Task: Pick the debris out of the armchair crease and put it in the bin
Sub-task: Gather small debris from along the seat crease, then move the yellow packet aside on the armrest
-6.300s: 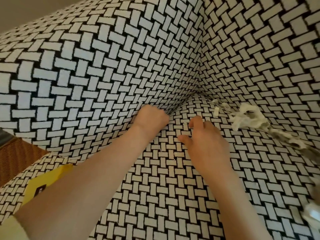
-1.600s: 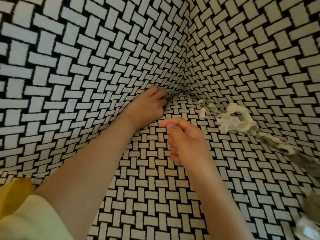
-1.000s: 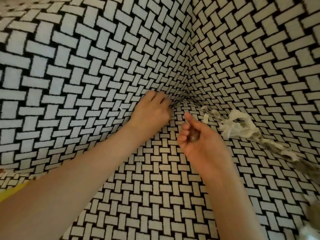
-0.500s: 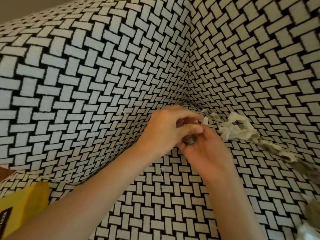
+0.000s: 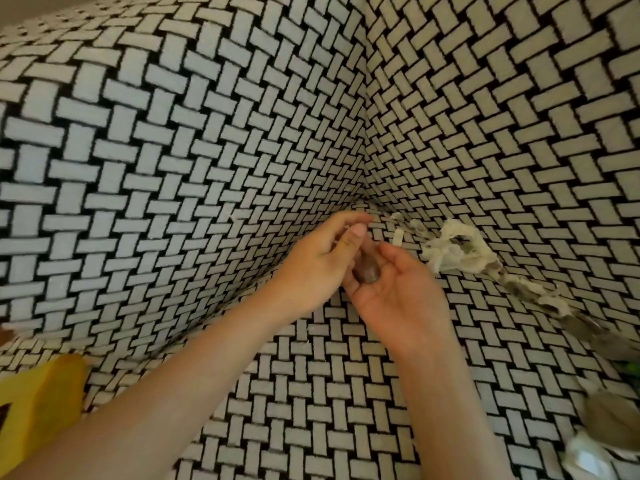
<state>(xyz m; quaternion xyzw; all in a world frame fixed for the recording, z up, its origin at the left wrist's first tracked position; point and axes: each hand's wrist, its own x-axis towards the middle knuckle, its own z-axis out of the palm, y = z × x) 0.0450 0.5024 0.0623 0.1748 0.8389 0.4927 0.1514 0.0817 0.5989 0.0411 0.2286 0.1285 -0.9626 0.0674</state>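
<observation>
My right hand (image 5: 401, 296) lies palm up over the patterned armchair seat (image 5: 311, 393), its fingers curled under a small stack of brown coins (image 5: 366, 271). My left hand (image 5: 318, 261) meets it from the left, and its thumb and forefinger pinch the upper end of the stack. Torn white paper scraps (image 5: 453, 247) lie in the crease between the seat and the right side, just right of my hands. A small white strip (image 5: 398, 237) sits near the corner. No bin is in view.
More scraps (image 5: 550, 303) and greyish bits (image 5: 585, 327) trail down the right crease, with crumpled wrappers (image 5: 588, 459) at the bottom right. A yellow object (image 5: 38, 407) sits at the lower left. The chair's back and side close in the corner (image 5: 365, 199).
My left hand came out of the left crease and moved right to meet my right hand. My right hand turned palm up with the coins showing in it.
</observation>
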